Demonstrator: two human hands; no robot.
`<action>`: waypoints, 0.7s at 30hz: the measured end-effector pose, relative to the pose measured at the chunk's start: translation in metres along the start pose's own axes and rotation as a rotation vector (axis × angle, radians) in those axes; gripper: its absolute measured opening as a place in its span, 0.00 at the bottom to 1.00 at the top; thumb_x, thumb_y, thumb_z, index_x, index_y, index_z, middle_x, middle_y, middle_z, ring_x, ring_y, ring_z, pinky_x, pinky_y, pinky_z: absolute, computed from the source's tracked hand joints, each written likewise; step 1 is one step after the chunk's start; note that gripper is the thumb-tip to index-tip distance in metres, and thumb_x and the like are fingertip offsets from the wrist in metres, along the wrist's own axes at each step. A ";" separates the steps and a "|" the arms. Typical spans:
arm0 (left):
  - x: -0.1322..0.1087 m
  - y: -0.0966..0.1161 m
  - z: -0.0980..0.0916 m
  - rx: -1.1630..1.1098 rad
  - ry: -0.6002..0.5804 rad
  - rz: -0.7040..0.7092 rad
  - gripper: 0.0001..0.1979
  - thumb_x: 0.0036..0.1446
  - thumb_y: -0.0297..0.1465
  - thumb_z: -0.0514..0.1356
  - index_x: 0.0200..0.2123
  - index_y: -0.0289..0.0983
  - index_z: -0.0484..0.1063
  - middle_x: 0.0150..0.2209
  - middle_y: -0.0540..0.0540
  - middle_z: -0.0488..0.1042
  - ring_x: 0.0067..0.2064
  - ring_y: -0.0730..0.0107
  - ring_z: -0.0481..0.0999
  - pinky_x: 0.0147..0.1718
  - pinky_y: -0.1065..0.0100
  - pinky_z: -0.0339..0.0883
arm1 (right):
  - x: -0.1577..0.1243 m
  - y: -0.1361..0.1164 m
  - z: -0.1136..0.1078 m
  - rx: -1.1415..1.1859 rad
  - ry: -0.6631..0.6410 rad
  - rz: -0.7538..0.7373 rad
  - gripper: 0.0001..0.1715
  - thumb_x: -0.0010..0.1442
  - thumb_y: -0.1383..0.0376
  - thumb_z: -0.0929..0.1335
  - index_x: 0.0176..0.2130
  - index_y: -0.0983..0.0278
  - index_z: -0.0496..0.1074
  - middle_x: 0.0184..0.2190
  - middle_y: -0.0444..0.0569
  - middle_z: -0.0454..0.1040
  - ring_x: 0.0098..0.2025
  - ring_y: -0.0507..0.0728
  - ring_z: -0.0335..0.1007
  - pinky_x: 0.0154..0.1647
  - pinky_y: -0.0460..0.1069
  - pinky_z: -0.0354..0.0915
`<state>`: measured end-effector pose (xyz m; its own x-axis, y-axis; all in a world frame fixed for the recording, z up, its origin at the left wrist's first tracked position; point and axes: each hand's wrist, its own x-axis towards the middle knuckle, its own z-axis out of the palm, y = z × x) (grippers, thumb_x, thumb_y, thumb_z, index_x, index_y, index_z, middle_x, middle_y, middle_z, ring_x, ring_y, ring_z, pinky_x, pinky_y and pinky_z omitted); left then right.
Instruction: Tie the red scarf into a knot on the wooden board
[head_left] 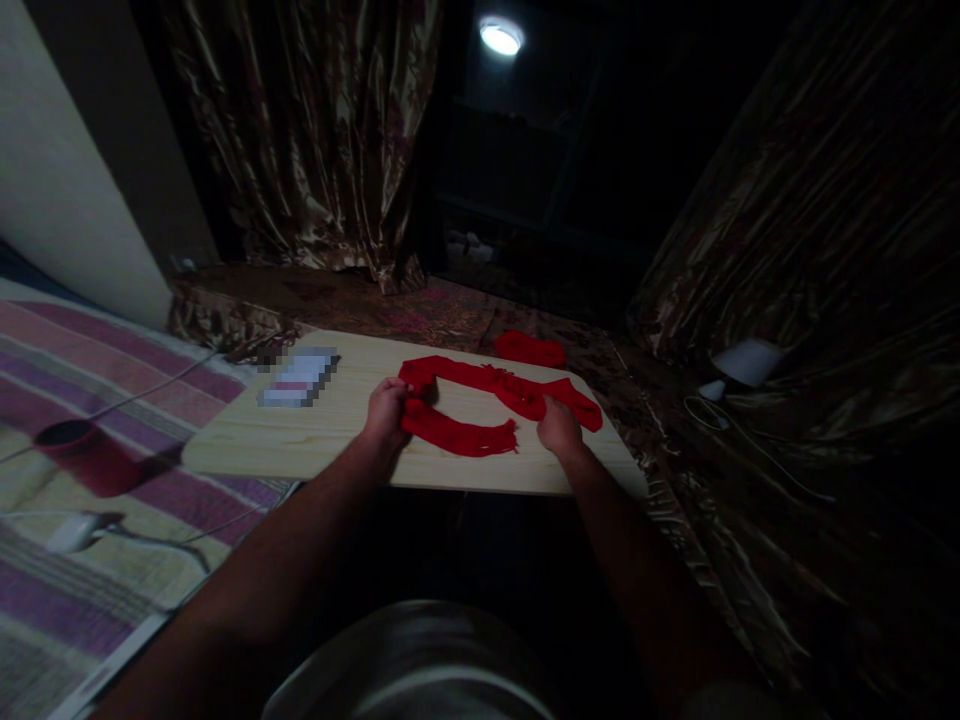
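A long red knitted scarf [480,385] with a fringed end lies bent in a loop on a light wooden board [322,430]. My left hand [386,412] is closed on the scarf's folded left part. My right hand [559,428] is closed on the scarf's right part near the board's front edge. A second folded red cloth [531,348] rests apart at the board's far right corner.
A blurred-out flat object [298,377] lies on the board's left half. A dark red cup [88,455] and a white charger with cables [75,532] sit on the striped bedcover at left. Shiny curtains hang behind and to the right, with a white lamp-like object [746,362] there.
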<state>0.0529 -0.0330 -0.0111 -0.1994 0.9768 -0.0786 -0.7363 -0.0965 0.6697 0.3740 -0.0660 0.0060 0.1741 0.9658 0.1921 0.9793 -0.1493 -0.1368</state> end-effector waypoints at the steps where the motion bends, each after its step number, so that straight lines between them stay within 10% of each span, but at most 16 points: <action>1: 0.000 0.000 0.000 0.000 -0.007 0.000 0.13 0.35 0.17 0.60 0.26 0.37 0.66 0.24 0.50 0.72 0.25 0.72 0.72 0.24 0.73 0.66 | -0.001 0.002 0.000 -0.027 0.044 0.055 0.41 0.60 0.75 0.64 0.71 0.73 0.59 0.66 0.69 0.66 0.67 0.70 0.64 0.64 0.62 0.62; 6: -0.001 -0.003 0.001 0.055 -0.029 -0.002 0.14 0.35 0.19 0.62 0.29 0.38 0.68 0.27 0.49 0.75 0.28 0.67 0.76 0.26 0.69 0.70 | -0.012 -0.018 0.005 -0.019 0.242 -0.038 0.50 0.57 0.70 0.67 0.74 0.71 0.52 0.76 0.64 0.48 0.76 0.70 0.43 0.74 0.69 0.42; 11: -0.001 -0.005 0.000 0.160 -0.037 0.000 0.16 0.33 0.19 0.62 0.30 0.37 0.68 0.28 0.49 0.75 0.25 0.68 0.75 0.24 0.70 0.68 | -0.010 -0.050 0.021 0.147 0.132 -0.286 0.31 0.68 0.60 0.64 0.68 0.59 0.66 0.73 0.52 0.60 0.75 0.61 0.49 0.76 0.64 0.38; 16: -0.001 -0.004 -0.002 0.185 -0.050 0.005 0.15 0.34 0.23 0.65 0.30 0.37 0.68 0.28 0.50 0.75 0.26 0.69 0.75 0.26 0.69 0.69 | 0.002 -0.046 0.032 0.205 -0.030 -0.181 0.26 0.74 0.54 0.59 0.62 0.56 0.74 0.67 0.50 0.70 0.71 0.61 0.58 0.74 0.66 0.40; 21: -0.002 -0.004 0.000 0.237 -0.049 0.022 0.14 0.38 0.26 0.67 0.30 0.38 0.67 0.28 0.49 0.76 0.28 0.69 0.75 0.29 0.69 0.71 | 0.008 -0.032 0.032 0.201 0.096 -0.027 0.27 0.74 0.57 0.57 0.55 0.61 0.79 0.60 0.54 0.76 0.64 0.62 0.67 0.72 0.60 0.49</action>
<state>0.0563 -0.0344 -0.0139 -0.1776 0.9836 -0.0301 -0.5590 -0.0757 0.8257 0.3410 -0.0472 -0.0195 0.1667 0.9428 0.2886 0.9452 -0.0694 -0.3191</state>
